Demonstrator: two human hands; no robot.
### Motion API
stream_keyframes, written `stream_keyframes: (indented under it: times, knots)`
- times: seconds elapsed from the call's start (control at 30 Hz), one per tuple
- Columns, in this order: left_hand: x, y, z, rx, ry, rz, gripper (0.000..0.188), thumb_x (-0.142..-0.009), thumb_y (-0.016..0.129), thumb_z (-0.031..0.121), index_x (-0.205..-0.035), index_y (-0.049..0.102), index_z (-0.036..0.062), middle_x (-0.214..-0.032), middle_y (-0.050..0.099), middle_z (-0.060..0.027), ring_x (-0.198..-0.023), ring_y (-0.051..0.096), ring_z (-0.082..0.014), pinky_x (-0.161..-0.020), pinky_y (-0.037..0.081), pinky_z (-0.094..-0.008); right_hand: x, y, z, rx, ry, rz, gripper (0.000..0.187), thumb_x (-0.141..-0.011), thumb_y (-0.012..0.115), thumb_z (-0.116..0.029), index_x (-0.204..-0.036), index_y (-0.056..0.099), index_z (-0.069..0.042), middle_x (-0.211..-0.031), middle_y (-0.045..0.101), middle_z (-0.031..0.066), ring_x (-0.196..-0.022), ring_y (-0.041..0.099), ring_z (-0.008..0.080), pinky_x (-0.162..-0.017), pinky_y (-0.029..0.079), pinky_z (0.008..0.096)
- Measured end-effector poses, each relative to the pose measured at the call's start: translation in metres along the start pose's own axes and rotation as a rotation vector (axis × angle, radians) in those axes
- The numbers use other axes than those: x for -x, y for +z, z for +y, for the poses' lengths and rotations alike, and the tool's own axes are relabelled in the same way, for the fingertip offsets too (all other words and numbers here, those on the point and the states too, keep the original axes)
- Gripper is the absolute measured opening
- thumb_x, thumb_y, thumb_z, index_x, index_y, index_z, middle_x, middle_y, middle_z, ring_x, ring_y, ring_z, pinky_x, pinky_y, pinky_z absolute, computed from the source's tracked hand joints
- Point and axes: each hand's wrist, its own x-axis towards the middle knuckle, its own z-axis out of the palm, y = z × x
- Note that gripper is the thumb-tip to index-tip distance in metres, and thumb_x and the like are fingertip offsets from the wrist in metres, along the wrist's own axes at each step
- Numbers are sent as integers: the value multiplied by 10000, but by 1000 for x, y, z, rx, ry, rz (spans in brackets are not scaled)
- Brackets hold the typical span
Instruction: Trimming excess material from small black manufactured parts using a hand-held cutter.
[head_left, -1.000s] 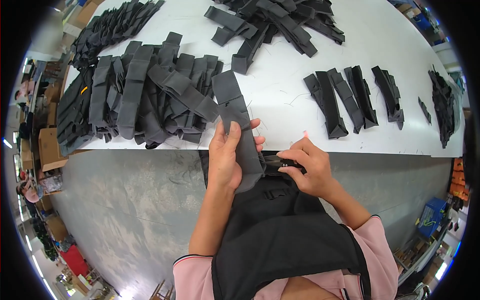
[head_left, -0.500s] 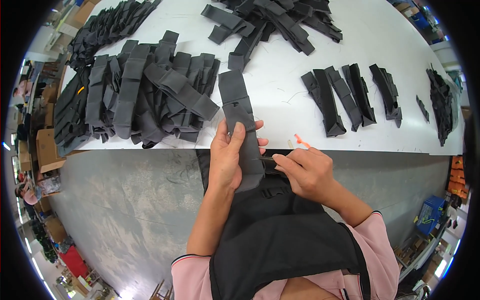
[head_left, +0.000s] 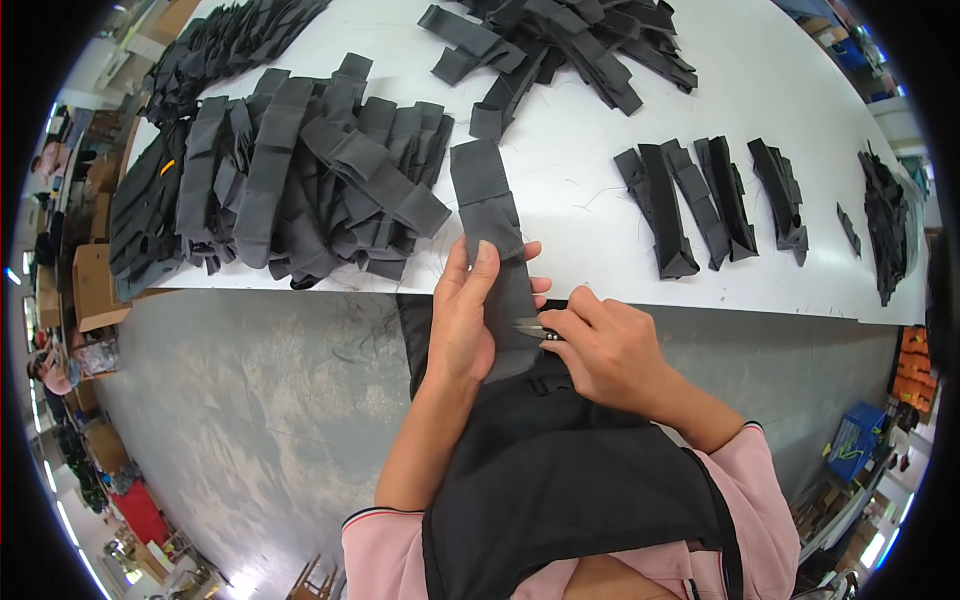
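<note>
A long dark grey fabric strip (head_left: 488, 205) with stitched, folded-over sections hangs across my left hand (head_left: 464, 310), upright at the table's front edge. My left thumb presses on its face and the fingertips wrap round behind to its right side. In my right hand (head_left: 612, 345) is a pair of thread snips (head_left: 535, 329), black at the grip, with the pointed metal blades apart. The blade tips lie over the lower part of the strip, near its right edge. Whether they touch the fabric I cannot tell.
On the white table (head_left: 560, 240) a big heap of grey strips (head_left: 300, 180) lies left, another pile (head_left: 560, 50) at the back. Several folded strips (head_left: 668, 215) lie apart on the right, beside a dark bundle (head_left: 885, 225). My black apron (head_left: 570, 480) covers my lap.
My right hand has shifted slightly, and the snips' blades now show over the strip instead of at its edge. An orange scrap by that hand no longer shows. The view has tilted slightly.
</note>
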Motion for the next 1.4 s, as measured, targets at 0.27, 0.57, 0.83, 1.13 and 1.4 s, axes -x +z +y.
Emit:
stream_keyframes:
  times: [0.27, 0.57, 0.83, 1.13, 1.4]
  knots:
    - [0, -2, 0, 21, 3, -9, 369, -944, 487, 311, -1193, 427, 45, -1082, 591, -175, -788, 640, -214, -651, 547, -328, -6, 12, 3, -8, -81, 43, 255, -658, 722, -88, -870, 581, -77, -813, 507, 55, -608, 561, 208, -536, 439, 310]
    - [-10, -19, -11, 150, -159, -81, 444, -944, 478, 337, -1270, 386, 50, -1120, 565, -161, -837, 628, -232, -714, 536, -350, -3, 26, 22, -534, 308, 212, 287, -675, 705, -26, -938, 592, -47, -796, 489, 46, -582, 491, 163, -544, 408, 275]
    - [21, 1, -21, -183, -131, -113, 821, -739, 357, -103, -1457, 19, 109, -1244, 435, -182, -928, 599, -236, -778, 524, -327, -11, 46, 32, -354, 212, 213, 389, -646, 624, 78, -1011, 601, -55, -779, 460, 62, -635, 582, 165, -521, 463, 316]
    - [35, -10, -22, -150, -258, -129, 512, -897, 442, 58, -1314, 145, 50, -1214, 435, -212, -880, 616, -244, -766, 521, -331, -37, 41, 34, -1120, 606, 444, 177, -932, 515, -174, -807, 496, -50, -668, 422, -49, -599, 366, 11, -487, 295, 190]
    - [29, -9, -16, -1263, 808, -207, 401, -699, 764, 320, -771, 561, -19, -1412, 277, -240, -1219, 413, -377, -1029, 267, -488, -42, 43, 46, -1539, 861, -122, 137, -872, 603, -196, -860, 564, -65, -706, 512, -18, -596, 496, 37, -486, 395, 162]
